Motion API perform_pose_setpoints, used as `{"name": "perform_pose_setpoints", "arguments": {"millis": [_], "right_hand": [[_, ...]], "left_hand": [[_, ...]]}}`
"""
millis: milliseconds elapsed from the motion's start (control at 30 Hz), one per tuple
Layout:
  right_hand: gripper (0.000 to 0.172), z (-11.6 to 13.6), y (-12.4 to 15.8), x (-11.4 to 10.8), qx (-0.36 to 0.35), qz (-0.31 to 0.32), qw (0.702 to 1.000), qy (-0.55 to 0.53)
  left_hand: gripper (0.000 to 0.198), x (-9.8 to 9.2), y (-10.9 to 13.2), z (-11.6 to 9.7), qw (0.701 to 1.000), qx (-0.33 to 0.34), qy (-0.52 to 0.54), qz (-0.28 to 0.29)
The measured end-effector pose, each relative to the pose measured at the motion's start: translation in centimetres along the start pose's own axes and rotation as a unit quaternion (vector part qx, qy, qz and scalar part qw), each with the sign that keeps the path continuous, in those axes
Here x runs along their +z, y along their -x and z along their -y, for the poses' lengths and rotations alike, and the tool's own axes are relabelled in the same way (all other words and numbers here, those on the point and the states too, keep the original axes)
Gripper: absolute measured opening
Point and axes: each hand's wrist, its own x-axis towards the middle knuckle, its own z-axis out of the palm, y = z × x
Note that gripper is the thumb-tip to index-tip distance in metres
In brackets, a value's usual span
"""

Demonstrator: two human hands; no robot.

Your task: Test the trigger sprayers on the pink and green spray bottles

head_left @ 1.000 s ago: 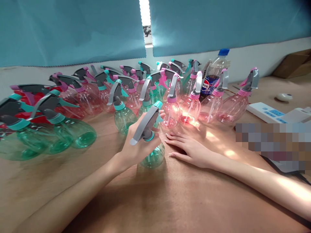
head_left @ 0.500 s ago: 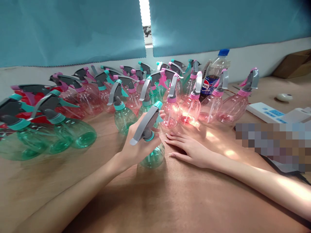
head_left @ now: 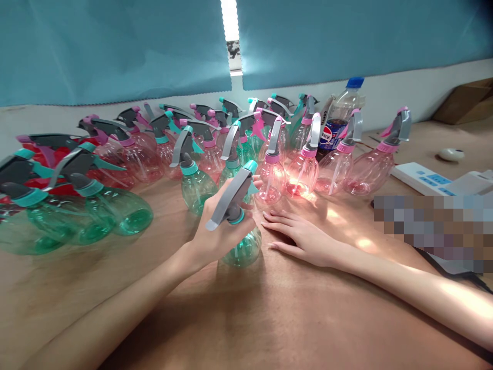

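Observation:
My left hand is wrapped round the neck of a green spray bottle with a grey and teal trigger head. That bottle stands upright on the wooden table, and my fingers hide part of its body. To the right of it, my right hand lies flat on the table, fingers stretched out and apart, holding nothing. Just behind my hands are a pink spray bottle and another green spray bottle.
Several green spray bottles stand at the left, with pink ones behind. Further pink bottles reach to the right, near a cola bottle. A white power strip, a white mouse and a cardboard box are at the right.

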Motion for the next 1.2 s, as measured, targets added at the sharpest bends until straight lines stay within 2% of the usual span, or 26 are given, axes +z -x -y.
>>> {"name": "perform_pose_setpoints", "arguments": {"millis": [233,600,900,1067,1200], "right_hand": [[0.053,-0.01,-0.03,-0.05,-0.004,0.005,1.0,0.011],[0.053,-0.12,-0.03,0.09,-0.007,0.001,1.0,-0.001],[0.054,-0.16,-0.04,0.06,-0.003,0.015,1.0,0.016],[0.054,-0.18,-0.02,0.09,-0.001,0.014,1.0,0.016],[0.054,-0.15,-0.03,0.05,-0.002,0.015,1.0,0.015]], "left_hand": [[0.04,0.01,-0.15,-0.05,1.0,-0.004,0.008,0.0],[0.013,-0.47,0.07,0.4,1.0,-0.011,-0.027,-0.001],[0.014,-0.45,-0.18,0.09,0.999,-0.002,-0.047,-0.008],[0.013,-0.63,-0.07,-0.11,0.999,-0.022,-0.046,0.006],[0.014,-0.69,-0.05,-0.02,0.999,-0.009,-0.043,-0.007]]}}
